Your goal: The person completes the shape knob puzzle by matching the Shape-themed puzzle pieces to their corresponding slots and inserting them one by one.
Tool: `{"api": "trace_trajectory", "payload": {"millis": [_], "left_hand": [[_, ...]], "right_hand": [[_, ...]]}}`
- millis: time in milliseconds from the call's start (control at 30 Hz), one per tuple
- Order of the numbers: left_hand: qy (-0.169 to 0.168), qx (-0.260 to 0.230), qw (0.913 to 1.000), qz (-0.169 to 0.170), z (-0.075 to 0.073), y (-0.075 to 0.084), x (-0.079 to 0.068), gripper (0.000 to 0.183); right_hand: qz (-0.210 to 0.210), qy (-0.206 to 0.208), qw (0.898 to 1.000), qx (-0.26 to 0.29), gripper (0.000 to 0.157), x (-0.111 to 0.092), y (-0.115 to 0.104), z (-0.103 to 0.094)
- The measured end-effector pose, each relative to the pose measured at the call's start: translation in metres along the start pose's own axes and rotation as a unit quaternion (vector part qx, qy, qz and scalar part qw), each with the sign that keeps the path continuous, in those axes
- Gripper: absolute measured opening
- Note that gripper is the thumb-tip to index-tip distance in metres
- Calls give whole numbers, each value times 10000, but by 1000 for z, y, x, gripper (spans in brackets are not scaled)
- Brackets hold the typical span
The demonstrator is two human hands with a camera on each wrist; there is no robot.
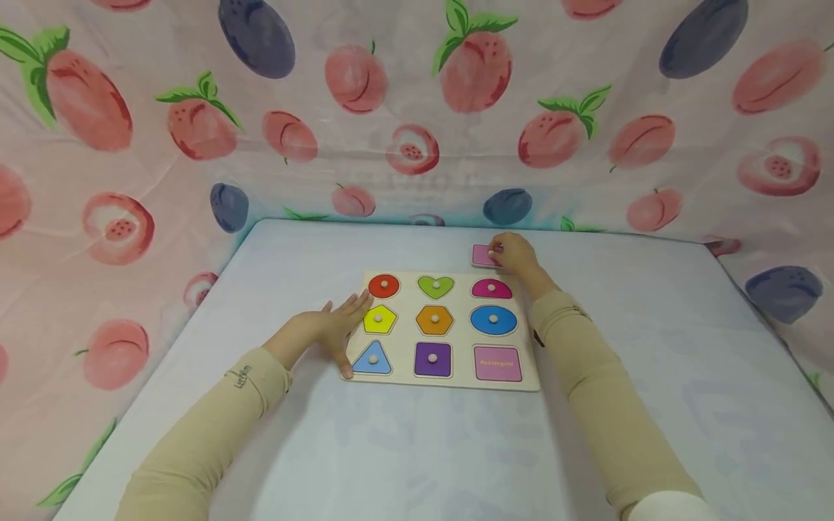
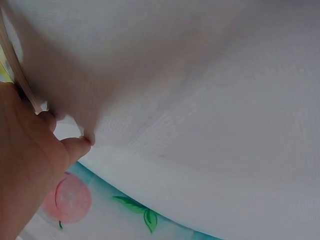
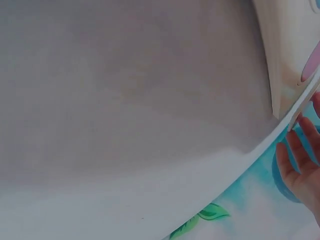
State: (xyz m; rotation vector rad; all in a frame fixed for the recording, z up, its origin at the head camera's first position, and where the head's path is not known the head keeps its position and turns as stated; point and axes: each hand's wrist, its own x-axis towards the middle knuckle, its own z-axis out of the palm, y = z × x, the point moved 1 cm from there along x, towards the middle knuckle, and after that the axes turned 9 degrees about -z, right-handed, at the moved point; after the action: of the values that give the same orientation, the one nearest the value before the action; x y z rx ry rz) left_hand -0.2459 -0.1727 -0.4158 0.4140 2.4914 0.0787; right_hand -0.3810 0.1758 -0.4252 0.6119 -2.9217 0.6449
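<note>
A wooden shape puzzle board [image 1: 405, 307] lies on the white table. My left hand [image 1: 331, 334] rests at its left edge with the fingers spread, the fingertips by the red circle [image 1: 376, 288] and the thumb by the light blue triangle [image 1: 373, 367]. Just beyond the board's far right corner, my right hand [image 1: 517, 255] pinches the knob of a pink rectangular puzzle piece [image 1: 481, 255]. In the right wrist view, only part of the right hand [image 3: 302, 167] shows at the right edge. The recess marked "Rectangular" [image 1: 498, 373] shows pink at the board's near right corner.
Other knobbed pieces sit in the board, among them a green heart [image 1: 435, 291], an orange hexagon [image 1: 430, 325], a blue oval [image 1: 482, 327] and a purple square [image 1: 433, 370]. A fruit-printed curtain [image 1: 417, 94] hangs behind the white tabletop [image 1: 404, 449].
</note>
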Motion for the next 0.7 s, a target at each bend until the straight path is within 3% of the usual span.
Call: {"api": "trace_trajectory", "payload": {"millis": [200, 400, 700], "left_hand": [[76, 27, 10000, -3, -1, -2, 0, 140], [49, -37, 10000, 9, 1, -1, 0, 140], [50, -80, 10000, 29, 2, 0, -1, 139]], "right_hand": [[-263, 26, 9996, 27, 18, -8, -7, -8], [-528, -205, 9984, -25, 18, -20, -10, -14], [-468, -420, 9980, -45, 19, -30, -14, -18]]}}
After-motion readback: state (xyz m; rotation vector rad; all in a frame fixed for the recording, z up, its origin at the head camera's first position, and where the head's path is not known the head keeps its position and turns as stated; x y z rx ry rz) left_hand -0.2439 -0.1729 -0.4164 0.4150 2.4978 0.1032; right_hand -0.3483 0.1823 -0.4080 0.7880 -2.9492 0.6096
